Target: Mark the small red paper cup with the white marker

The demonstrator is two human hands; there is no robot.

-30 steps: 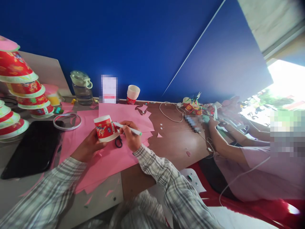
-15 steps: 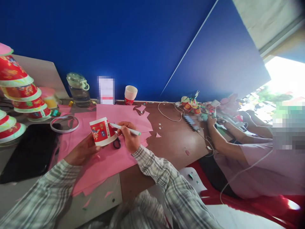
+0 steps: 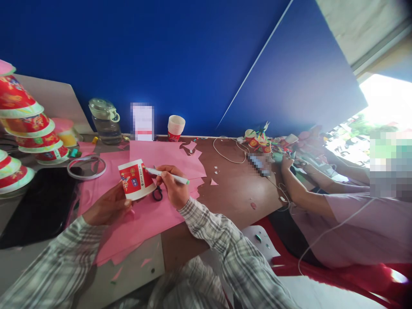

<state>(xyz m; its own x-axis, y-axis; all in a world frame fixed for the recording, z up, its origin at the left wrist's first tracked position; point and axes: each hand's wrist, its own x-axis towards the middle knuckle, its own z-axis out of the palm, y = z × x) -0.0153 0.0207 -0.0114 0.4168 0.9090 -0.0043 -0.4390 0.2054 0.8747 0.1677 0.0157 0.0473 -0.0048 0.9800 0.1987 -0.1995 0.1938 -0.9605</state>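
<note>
A red and white paper cup [image 3: 137, 182] is held tilted in my left hand [image 3: 107, 204], whose fingers are wrapped round its lower left side. My right hand [image 3: 174, 184] grips a white marker with a green end [image 3: 172, 175]. The marker's tip points at the cup's right side; whether it touches the cup I cannot tell. Beneath both hands lie pink paper sheets [image 3: 161, 214]. Dark scissor handles [image 3: 157, 194] show just right of the cup, on the paper.
Decorated cups [image 3: 34, 124] are stacked at the far left beside a black tablet-like object [image 3: 38, 206]. A water jug [image 3: 104, 122], a roll of tape [image 3: 86, 167] and nested cups [image 3: 176, 128] stand behind. Another person's arms [image 3: 305, 193] rest at the right.
The cup in my left hand has shifted slightly left and turned a little. My right hand still holds the marker, almost in the same place.
</note>
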